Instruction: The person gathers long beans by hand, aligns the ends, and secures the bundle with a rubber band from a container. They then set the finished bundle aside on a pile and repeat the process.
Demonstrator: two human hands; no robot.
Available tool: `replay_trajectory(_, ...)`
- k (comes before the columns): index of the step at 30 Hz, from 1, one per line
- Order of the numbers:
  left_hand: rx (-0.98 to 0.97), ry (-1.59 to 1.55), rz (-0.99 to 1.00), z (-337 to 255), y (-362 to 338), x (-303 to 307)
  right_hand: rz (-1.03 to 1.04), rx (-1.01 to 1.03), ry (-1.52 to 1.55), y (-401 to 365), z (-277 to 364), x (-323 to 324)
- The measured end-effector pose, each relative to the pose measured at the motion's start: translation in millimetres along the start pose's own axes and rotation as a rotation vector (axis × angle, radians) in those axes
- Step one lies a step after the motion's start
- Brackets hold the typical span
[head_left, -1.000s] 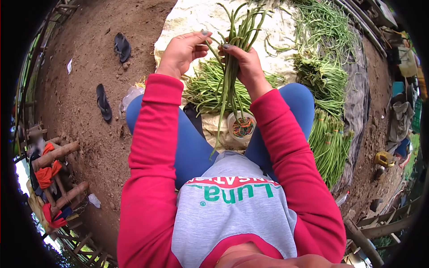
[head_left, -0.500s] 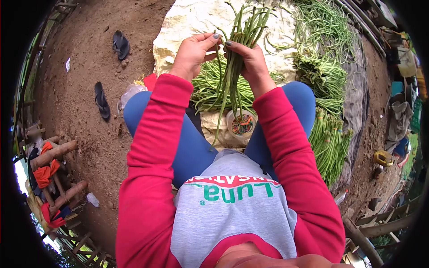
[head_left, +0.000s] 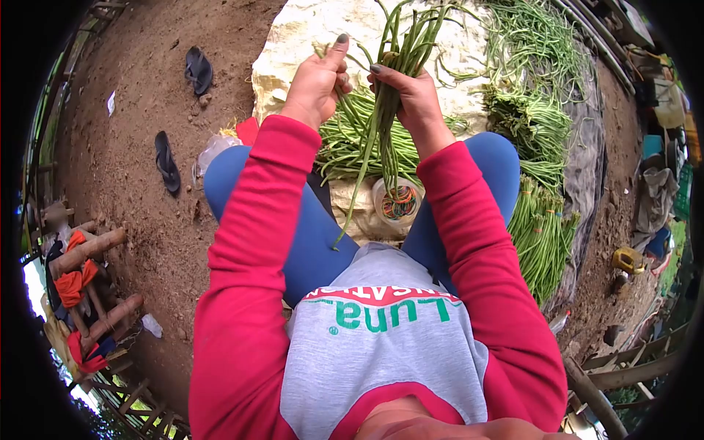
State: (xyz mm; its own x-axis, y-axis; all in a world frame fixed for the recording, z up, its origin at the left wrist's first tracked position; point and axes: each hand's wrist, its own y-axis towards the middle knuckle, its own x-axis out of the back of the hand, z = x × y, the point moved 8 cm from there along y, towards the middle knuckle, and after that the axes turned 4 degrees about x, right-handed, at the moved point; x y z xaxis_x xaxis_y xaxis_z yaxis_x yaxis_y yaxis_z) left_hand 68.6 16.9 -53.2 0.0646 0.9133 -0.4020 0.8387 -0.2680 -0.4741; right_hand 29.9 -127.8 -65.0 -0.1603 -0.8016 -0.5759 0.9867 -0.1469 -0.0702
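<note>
My right hand (head_left: 412, 94) is wrapped round a bunch of long green beans (head_left: 386, 121), whose lower ends hang between my knees. To its left, my left hand (head_left: 320, 82) is closed, thumb raised, with a pale bean piece (head_left: 320, 50) showing at its fingers. The two hands are apart. A loose pile of long beans (head_left: 352, 143) lies on the pale sheet (head_left: 293, 33) below them. Between my thighs stands a clear tub of coloured rubber bands (head_left: 397, 205).
More beans (head_left: 532, 125) lie on the right of the sheet, with banded bundles (head_left: 541, 238) nearer me. Two black flip-flops (head_left: 167, 163) rest on the soil at left. Wooden poles (head_left: 92, 253) with cloths are at far left, a yellow container (head_left: 628, 260) at right.
My left hand has moved slightly away from the bunch and its thumb has risen. One long hanging bean has swung left. My right hand keeps its hold.
</note>
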Motion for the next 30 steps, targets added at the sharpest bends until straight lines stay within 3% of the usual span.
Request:
replay_trajectory(1,0.115,0.044,0.052,5.0,-0.7,-4.7,0.002,-0.001,-0.001,-0.1,1.0,-0.5)
replay_trajectory(5,0.129,0.112,0.084,7.6,-6.9,-12.5,0.06,-0.043,0.066,-2.2,-1.2,-12.1)
replay_trajectory(8,-0.438,0.19,-0.021,-48.8,-11.4,-7.0,0.069,-0.081,-0.135,-5.9,-8.6,-8.0)
replay_trajectory(11,-0.564,0.27,-0.001,-68.3,-12.2,-5.9,0.14,-0.128,-0.221,-8.6,-11.6,-11.5)
replay_trajectory(15,-0.477,0.421,0.039,-58.4,-3.0,-7.3,0.207,-0.128,-0.256,-8.1,-23.4,-11.4)
replay_trajectory(17,-0.546,0.436,0.113,-56.6,-3.6,-13.2,0.205,-0.129,-0.239,-10.5,-21.3,-15.7)
replay_trajectory(18,-0.577,0.527,0.031,-59.3,-2.5,-7.6,0.142,-0.15,-0.256,-9.8,-19.6,-11.9)
replay_trajectory(21,-0.529,0.424,-0.053,-58.0,-3.4,4.7,0.028,-0.159,-0.206,-4.4,-19.8,-1.6)
replay_trajectory(23,-0.467,0.257,0.015,-51.2,-5.9,3.7,-0.015,-0.125,-0.177,-1.8,-14.6,3.8)
replay_trajectory(25,-0.209,0.451,0.134,-23.7,-6.7,-8.6,-0.034,-0.153,-0.248,-1.9,-16.1,10.7)
replay_trajectory(27,-0.174,0.764,0.128,-10.6,-14.9,-14.7,0.021,-0.144,-0.161,-1.3,-22.3,9.7)
replay_trajectory(29,-0.387,0.875,-0.018,-14.1,-12.0,-13.9,0.036,-0.136,-0.137,-2.3,-23.1,3.8)
replay_trajectory(30,-0.386,0.876,-0.02,-10.6,-8.4,-11.8,0.02,-0.156,-0.169,-3.3,-23.0,4.6)
